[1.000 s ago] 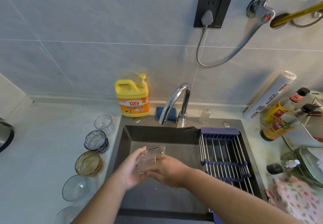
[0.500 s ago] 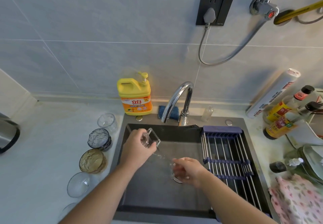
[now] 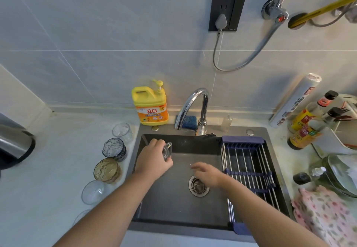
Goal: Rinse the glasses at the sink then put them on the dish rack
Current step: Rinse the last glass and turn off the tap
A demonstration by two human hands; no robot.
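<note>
**A:** What could go wrong from here?

**B:** A slip, I think. The left hand alone grips the glass, with its fingers curled over it from above. It holds the glass tipped on its side over the back left of the sink. If the glass is wet, it could slide out and crack on that hard floor.

**A:** Couldn't the right hand catch it?

**B:** It holds nothing. Its fingers hang loose and spread over the drain (too far off to help, I'd say). The faucet also ends just behind the glass, so a quick lift could knock the rim against it.

**A:** And the dish rack?

**B:** It spans the right side of the sink, well apart from the glass. The glass would have to cross the whole basin, and setting it down hard on those steel bars could chip it.

**A:** How does the glass look?

**B:** It is small, clear and thick-walled. Something juts out at its top edge, but I cannot tell whether it is a handle or a lip. More glasses stand in a row on the desk to the left of the sink.
</note>
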